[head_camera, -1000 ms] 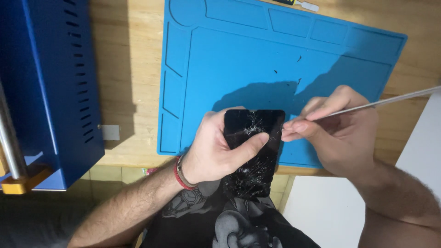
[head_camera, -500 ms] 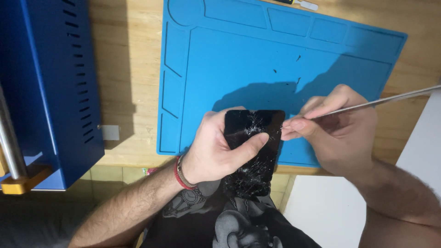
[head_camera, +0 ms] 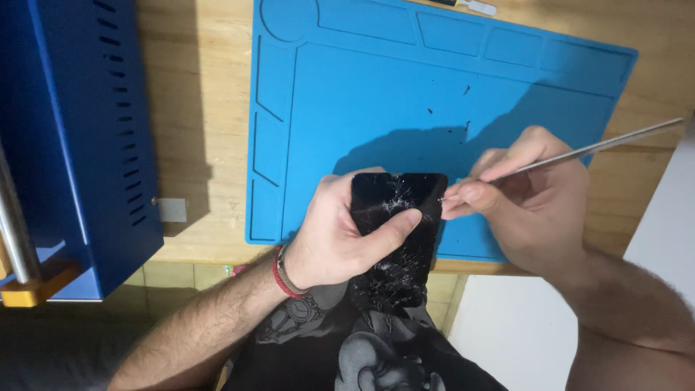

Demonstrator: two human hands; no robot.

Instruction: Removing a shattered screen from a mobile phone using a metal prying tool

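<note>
Phone [head_camera: 397, 239] in left hand [head_camera: 340, 235], over mat [head_camera: 376, 94] edge; metal tool [head_camera: 579, 150] in right hand [head_camera: 532, 206], right of phone; box [head_camera: 72, 130] far left.

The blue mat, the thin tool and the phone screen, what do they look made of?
Blue mat: likely silicone, matte, with moulded compartments. Thin tool in the right hand: metal, by its silvery sheen. Phone in the left hand: glossy black glass, cracked in white webs.

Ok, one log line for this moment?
left hand: grips cracked phone | right hand: metal pry tool tip at phone's edge | below: blue mat
</note>
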